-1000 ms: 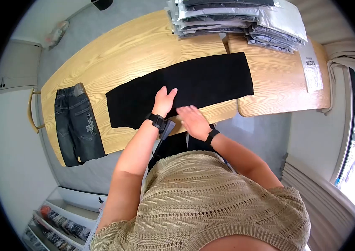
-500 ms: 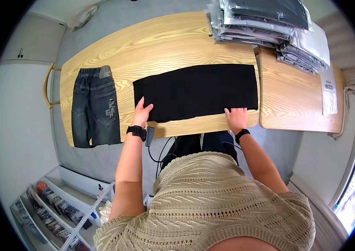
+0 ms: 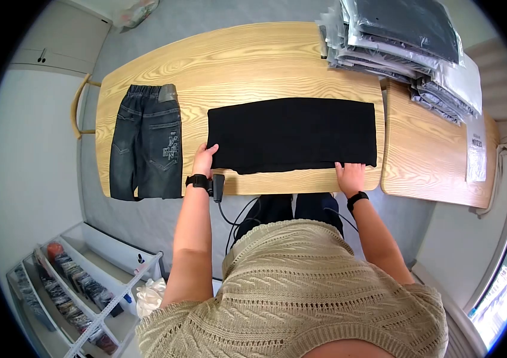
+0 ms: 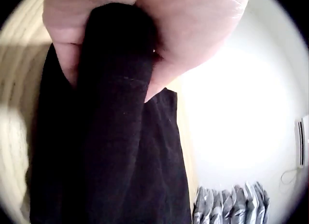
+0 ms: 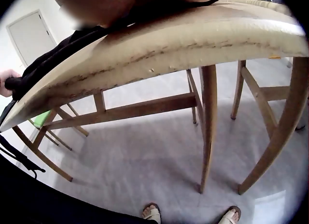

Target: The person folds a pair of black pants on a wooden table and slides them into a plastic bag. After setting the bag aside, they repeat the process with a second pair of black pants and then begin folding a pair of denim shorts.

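Observation:
A folded black garment lies as a long flat rectangle across the wooden table, its near side close to the table edge. At its near left corner my left hand grips the cloth; in the left wrist view, the thumb and fingers of this hand curl round a thick roll of the black fabric. My right hand holds the near edge by the right corner, its fingertips right at the cloth. In the right wrist view that hand is blurred and partly cut off.
Dark jeans lie flat to the left on the table. Bagged garments are stacked at the back right. A clear labelled bag hangs over the right tabletop. Divided bins stand at lower left.
My hands have moved apart from the garment's middle to its two near corners. The garment now lies squarer to the table edge, and the head view has shifted.

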The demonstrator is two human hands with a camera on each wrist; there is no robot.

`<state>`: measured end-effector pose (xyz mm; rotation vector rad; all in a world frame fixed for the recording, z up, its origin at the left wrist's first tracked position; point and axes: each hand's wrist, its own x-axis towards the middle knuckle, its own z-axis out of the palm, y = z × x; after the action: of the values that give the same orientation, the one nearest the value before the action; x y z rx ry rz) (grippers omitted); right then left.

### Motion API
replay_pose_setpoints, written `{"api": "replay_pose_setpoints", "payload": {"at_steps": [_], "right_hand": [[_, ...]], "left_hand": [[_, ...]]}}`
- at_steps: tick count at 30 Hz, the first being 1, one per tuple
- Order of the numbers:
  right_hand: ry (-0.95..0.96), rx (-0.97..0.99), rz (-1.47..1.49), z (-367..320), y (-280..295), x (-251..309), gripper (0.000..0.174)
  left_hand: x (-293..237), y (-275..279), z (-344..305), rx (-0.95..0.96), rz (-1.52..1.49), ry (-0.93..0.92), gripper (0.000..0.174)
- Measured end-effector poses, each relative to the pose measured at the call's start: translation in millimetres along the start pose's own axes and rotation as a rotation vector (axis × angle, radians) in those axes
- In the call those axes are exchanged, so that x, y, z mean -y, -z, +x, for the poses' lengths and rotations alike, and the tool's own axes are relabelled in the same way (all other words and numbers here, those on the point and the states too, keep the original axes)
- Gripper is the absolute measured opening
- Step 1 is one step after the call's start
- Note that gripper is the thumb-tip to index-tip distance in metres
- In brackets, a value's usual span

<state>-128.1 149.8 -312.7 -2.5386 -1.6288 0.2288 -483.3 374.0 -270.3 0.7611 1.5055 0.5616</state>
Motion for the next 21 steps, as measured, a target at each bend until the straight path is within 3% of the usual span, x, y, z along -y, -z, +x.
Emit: {"api": "replay_pose_setpoints", "payload": {"at_steps": [1,5,8,10,11,12,14,16,18,20,21], "right_hand": [[0.035,-0.085,-0.003,0.1,-2.9,-2.4,0.037],[0.056,-0.075,0.005,0.3,2.9,-5.7,0.037],[-0.005,0.086,0.051,0.4,9.0,-21.2,0.034],[-0.153,-0.023,0.457,-2.6,0.9,-44.4,0.028],[-0.182,-0.215,0.493,-6.0,0.1,-52.1,0.019],[-0.191,-0.219,0.481,-6.0,13.3,-56.8,0.019],[-0.453,0.111,0.573,-1.4,44.1,-65.7,0.017],[-0.439,0.031,0.465,6.2,51.8,-60.8,0.017],[-0.187,-0.318,0.364,24.4,55.7,-47.8,0.019],[0.018,-0.392,0.221,43.0,68.0,-27.3,0.029],[0.013,-0.244,-0.013,45.1,61.7,-25.8,0.043]], "left_hand": [[5.8,1.5,6.7,0.015,0.036,-0.058,0.03],[9.1,-0.9,11.7,0.039,0.076,-0.166,0.032],[17.2,5.5,15.2,0.033,0.144,-0.228,0.033],[16.6,6.2,10.6,0.045,0.073,-0.164,0.035],[18.7,5.4,9.3,-0.025,0.16,-0.226,0.036],[23.1,7.3,12.7,-0.098,0.247,-0.291,0.036],[33.1,13.9,28.6,-0.323,0.53,-0.456,0.048],[24.9,8.7,21.5,-0.454,0.819,-0.565,0.061],[30.4,10.1,30.3,-0.418,0.838,-0.519,0.062],[31.3,8.1,35.5,-0.386,0.854,-0.479,0.064],[30.1,4.4,34.8,-0.396,0.893,-0.483,0.063]]}}
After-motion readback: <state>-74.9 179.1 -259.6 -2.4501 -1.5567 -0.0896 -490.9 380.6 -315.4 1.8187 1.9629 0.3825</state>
